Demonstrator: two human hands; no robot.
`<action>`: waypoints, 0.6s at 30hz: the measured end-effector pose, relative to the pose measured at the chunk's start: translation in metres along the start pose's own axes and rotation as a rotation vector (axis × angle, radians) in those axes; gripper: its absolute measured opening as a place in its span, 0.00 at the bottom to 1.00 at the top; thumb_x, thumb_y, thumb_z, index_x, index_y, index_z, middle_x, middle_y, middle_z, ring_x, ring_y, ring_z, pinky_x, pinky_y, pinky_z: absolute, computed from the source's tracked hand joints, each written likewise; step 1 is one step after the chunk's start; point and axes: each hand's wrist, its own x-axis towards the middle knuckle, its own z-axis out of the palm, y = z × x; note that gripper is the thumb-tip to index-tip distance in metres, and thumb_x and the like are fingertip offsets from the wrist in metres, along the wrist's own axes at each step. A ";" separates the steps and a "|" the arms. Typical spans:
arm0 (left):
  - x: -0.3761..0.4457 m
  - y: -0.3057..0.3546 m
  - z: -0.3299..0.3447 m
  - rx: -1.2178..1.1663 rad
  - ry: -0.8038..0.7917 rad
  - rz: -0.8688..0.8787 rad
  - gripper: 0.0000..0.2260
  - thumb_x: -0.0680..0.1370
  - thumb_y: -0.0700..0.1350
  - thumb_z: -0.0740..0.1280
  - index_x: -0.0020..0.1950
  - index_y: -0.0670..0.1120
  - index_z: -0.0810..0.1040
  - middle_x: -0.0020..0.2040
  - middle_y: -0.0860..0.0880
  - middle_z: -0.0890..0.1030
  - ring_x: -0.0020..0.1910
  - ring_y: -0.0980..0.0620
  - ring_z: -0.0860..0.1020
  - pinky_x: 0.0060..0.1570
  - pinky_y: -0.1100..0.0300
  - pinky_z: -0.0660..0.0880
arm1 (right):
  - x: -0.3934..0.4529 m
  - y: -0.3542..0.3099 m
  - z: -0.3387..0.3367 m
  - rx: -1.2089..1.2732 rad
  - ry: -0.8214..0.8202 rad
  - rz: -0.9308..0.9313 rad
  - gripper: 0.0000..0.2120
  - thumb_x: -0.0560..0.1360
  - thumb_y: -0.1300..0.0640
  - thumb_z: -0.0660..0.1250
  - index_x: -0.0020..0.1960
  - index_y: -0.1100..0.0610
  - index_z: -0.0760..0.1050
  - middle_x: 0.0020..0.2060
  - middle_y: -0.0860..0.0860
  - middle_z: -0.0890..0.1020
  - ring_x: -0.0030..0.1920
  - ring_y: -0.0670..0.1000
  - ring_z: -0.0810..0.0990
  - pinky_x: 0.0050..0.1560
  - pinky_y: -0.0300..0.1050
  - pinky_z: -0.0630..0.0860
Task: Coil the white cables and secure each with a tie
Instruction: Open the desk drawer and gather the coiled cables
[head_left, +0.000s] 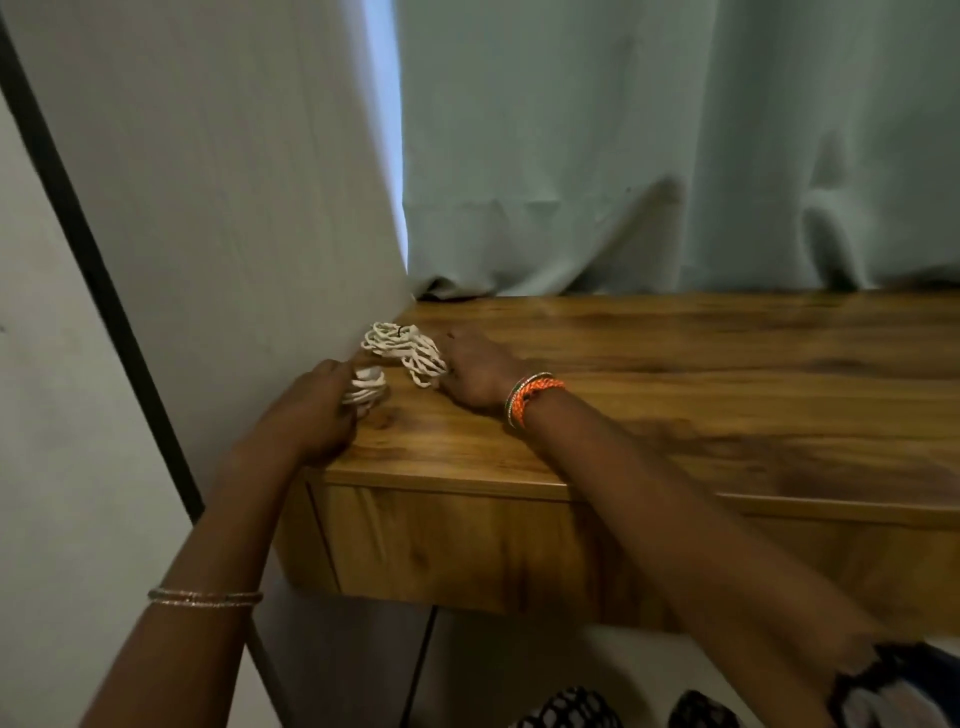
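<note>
Two bundles of coiled white cable lie at the far left corner of the wooden table (675, 384). My left hand (311, 410) grips the smaller coil (366, 392) near the table's left edge. The larger bundle (402, 348) sits just behind it, with a thin dark tie (399, 330) across its top. My right hand (475, 371) rests against the right side of that bundle, fingers curled round its loops. The frame is blurred, so finer detail of the grips is unclear.
A white wall panel (234, 208) stands right against the table's left edge. Pale green curtains (623, 156) hang behind the table. A dark cord (421, 660) drops below the tabletop, and patterned dark items (571, 709) lie on the floor.
</note>
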 end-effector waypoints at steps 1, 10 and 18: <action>0.001 -0.002 0.002 0.006 0.024 0.017 0.20 0.75 0.40 0.68 0.66 0.43 0.72 0.61 0.39 0.74 0.59 0.39 0.73 0.54 0.56 0.69 | -0.001 0.001 0.000 -0.076 0.014 -0.022 0.21 0.76 0.48 0.64 0.66 0.55 0.69 0.63 0.55 0.73 0.63 0.57 0.70 0.57 0.50 0.69; -0.007 0.070 0.013 -0.120 0.339 0.319 0.15 0.74 0.37 0.65 0.61 0.38 0.73 0.54 0.34 0.78 0.52 0.34 0.76 0.49 0.49 0.72 | -0.063 0.032 -0.049 -0.254 0.285 -0.121 0.11 0.76 0.54 0.60 0.57 0.57 0.72 0.55 0.57 0.79 0.57 0.59 0.76 0.53 0.49 0.68; -0.003 0.297 0.036 -0.471 0.271 0.822 0.09 0.75 0.40 0.69 0.53 0.41 0.76 0.47 0.41 0.81 0.46 0.43 0.78 0.39 0.65 0.60 | -0.217 0.166 -0.193 -0.361 0.398 0.505 0.13 0.72 0.61 0.62 0.56 0.57 0.72 0.54 0.58 0.79 0.56 0.62 0.77 0.49 0.50 0.72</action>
